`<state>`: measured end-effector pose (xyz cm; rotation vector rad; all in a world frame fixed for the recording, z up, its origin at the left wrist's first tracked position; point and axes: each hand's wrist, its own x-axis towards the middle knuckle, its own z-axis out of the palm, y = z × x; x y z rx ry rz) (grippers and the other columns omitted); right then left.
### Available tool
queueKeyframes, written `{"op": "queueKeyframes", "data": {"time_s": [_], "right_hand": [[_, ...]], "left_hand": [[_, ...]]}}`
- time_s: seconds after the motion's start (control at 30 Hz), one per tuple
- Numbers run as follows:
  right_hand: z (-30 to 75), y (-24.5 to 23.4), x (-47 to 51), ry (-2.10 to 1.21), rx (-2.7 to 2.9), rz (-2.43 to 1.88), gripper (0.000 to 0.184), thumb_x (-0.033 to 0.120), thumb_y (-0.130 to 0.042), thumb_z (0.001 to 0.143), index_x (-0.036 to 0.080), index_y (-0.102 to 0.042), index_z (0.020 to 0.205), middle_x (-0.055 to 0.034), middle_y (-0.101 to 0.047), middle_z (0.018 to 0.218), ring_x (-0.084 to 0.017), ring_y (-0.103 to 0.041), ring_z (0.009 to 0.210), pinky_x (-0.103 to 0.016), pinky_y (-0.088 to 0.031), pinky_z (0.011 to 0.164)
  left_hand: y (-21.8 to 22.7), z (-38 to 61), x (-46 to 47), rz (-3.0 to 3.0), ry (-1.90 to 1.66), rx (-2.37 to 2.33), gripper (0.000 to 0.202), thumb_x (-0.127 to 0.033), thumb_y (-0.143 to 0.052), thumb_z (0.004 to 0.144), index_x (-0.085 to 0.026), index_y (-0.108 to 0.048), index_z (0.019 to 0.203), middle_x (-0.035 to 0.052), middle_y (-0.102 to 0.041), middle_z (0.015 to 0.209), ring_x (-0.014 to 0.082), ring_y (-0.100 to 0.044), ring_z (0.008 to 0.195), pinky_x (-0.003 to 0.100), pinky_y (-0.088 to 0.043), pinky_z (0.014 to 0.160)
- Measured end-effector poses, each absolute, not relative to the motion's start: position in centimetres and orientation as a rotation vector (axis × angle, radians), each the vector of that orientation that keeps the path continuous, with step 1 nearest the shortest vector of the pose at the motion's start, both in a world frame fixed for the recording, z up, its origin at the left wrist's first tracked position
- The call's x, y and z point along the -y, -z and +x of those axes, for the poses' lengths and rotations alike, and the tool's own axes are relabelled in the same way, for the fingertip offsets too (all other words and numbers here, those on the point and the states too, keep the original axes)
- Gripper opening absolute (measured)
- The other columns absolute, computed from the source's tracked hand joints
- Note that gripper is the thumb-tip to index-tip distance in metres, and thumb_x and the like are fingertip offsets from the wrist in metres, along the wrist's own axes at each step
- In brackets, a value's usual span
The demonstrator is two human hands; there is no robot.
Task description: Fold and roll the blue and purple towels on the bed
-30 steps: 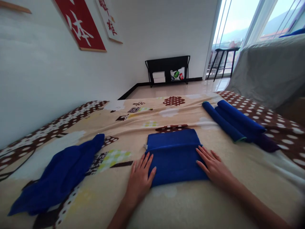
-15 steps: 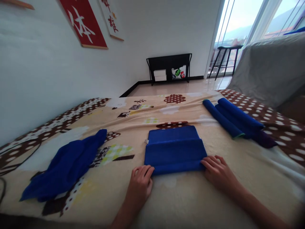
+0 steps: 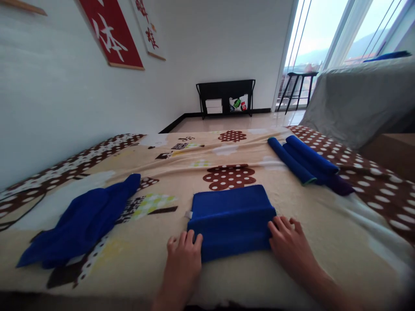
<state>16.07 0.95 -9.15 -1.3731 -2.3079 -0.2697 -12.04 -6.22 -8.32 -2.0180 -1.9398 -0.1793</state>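
A blue towel (image 3: pixel 231 231), folded into a rectangle with a raised crease across it, lies on the patterned blanket in front of me. A small white tag sticks out at its left edge. My left hand (image 3: pixel 184 259) is closed on the towel's near left side, fingers curled over the edge. On the opposite side my right hand (image 3: pixel 289 242) grips the right edge with bent fingers. Both thumbs are mostly hidden. To the left lies a crumpled blue towel (image 3: pixel 86 222), apart from my hands.
Several rolled blue towels (image 3: pixel 301 160) lie side by side at the right of the blanket (image 3: pixel 145 250). Beyond the bed stand a black rack (image 3: pixel 226 93) and a black stool (image 3: pixel 296 88). A grey-covered piece of furniture (image 3: pixel 359 99) is at the right, a dark cable (image 3: pixel 32 203) at the left.
Both hands have drawn the folded towel toward me, uncovering more of the brown dotted flower beyond it. The view has shifted slightly. The other towels have stayed put.
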Motion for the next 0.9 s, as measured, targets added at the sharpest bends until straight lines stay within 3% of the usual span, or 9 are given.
{"op": "queueKeyframes", "data": {"time_s": [0.07,0.17,0.23,0.33,0.47,0.57,0.67,0.77,0.9], "right_hand": [[13.8,9.1,-0.2,0.31,2.292,-1.252,0.039,0.005,-0.042,0.085,0.019,-0.064,0.114,-0.0105,-0.064,0.123,-0.026,-0.057,0.113,-0.047,-0.035,0.102],[12.3,9.3,1.0,0.166,2.505,-0.876,0.049,0.018,-0.041,0.094,0.023,-0.047,0.142,-0.0029,-0.051,0.145,-0.019,-0.046,0.133,-0.039,-0.034,0.11],[13.6,9.8,1.2,0.11,2.641,-0.805,0.058,0.031,-0.044,0.097,0.023,-0.032,0.153,-0.002,-0.042,0.153,-0.018,-0.039,0.14,-0.039,-0.035,0.112],[17.0,10.5,0.5,0.164,2.592,-1.025,0.068,0.04,-0.047,0.097,0.019,-0.021,0.157,-0.0058,-0.039,0.154,-0.021,-0.04,0.14,-0.043,-0.034,0.113],[16.2,10.2,0.4,0.248,2.493,-1.111,0.061,0.04,-0.048,0.098,0.017,-0.034,0.152,-0.0077,-0.045,0.15,-0.024,-0.041,0.14,-0.049,-0.027,0.118],[13.3,9.8,0.7,0.149,2.623,-0.936,0.052,0.034,-0.044,0.1,0.02,-0.04,0.149,-0.0029,-0.043,0.151,-0.02,-0.04,0.141,-0.043,-0.032,0.117],[14.6,10.3,-0.5,0.047,2.615,-1.045,0.048,0.033,-0.038,0.101,0.023,-0.044,0.147,-0.0026,-0.044,0.15,-0.02,-0.045,0.137,-0.044,-0.038,0.113],[19.1,10.4,-3.5,-0.149,2.521,-1.218,0.043,0.035,-0.034,0.102,0.026,-0.055,0.139,-0.0029,-0.054,0.143,-0.021,-0.051,0.132,-0.046,-0.038,0.112],[20.3,8.9,-9.5,-0.43,2.352,-1.272,0.042,0.041,-0.034,0.101,0.026,-0.067,0.122,-0.0051,-0.069,0.118,-0.02,-0.061,0.113,-0.039,-0.043,0.104]], "left_hand": [[8.6,-9.6,6.0,-1.954,0.311,1.804,0.042,-0.003,-0.038,0.086,-0.018,-0.066,0.113,0.0125,-0.068,0.117,0.0286,-0.061,0.108,0.051,-0.034,0.096],[9.0,-8.0,6.5,-2.179,0.413,1.508,0.047,-0.013,-0.038,0.093,-0.017,-0.053,0.137,0.0068,-0.057,0.141,0.0202,-0.049,0.13,0.039,-0.031,0.107],[9.3,-9.6,7.3,-2.267,0.351,1.409,0.049,-0.024,-0.042,0.095,-0.019,-0.045,0.144,0.0035,-0.052,0.147,0.0178,-0.044,0.135,0.034,-0.029,0.111],[9.4,-13.2,8.5,-2.204,0.292,1.518,0.054,-0.034,-0.048,0.095,-0.02,-0.041,0.147,0.0046,-0.051,0.148,0.0196,-0.045,0.136,0.037,-0.021,0.117],[8.8,-12.2,7.8,-2.089,0.391,1.632,0.051,-0.03,-0.047,0.095,-0.018,-0.046,0.144,0.0078,-0.052,0.147,0.0236,-0.046,0.135,0.046,-0.009,0.121],[8.8,-9.0,6.5,-2.241,0.425,1.551,0.051,-0.027,-0.044,0.096,-0.017,-0.043,0.146,0.0046,-0.049,0.149,0.0188,-0.045,0.137,0.038,-0.026,0.117],[9.4,-9.9,6.5,-2.33,0.405,1.574,0.051,-0.035,-0.046,0.098,-0.02,-0.042,0.146,0.0038,-0.051,0.148,0.0187,-0.05,0.133,0.036,-0.041,0.105],[9.4,-14.5,7.1,-2.304,0.493,1.649,0.045,-0.037,-0.048,0.097,-0.022,-0.051,0.14,0.0049,-0.059,0.14,0.0204,-0.056,0.127,0.037,-0.045,0.101],[7.1,-18.8,3.7,-2.317,0.809,1.891,0.032,-0.033,-0.043,0.099,-0.026,-0.064,0.121,0.0036,-0.069,0.124,0.0195,-0.061,0.118,0.037,-0.044,0.102]]}}
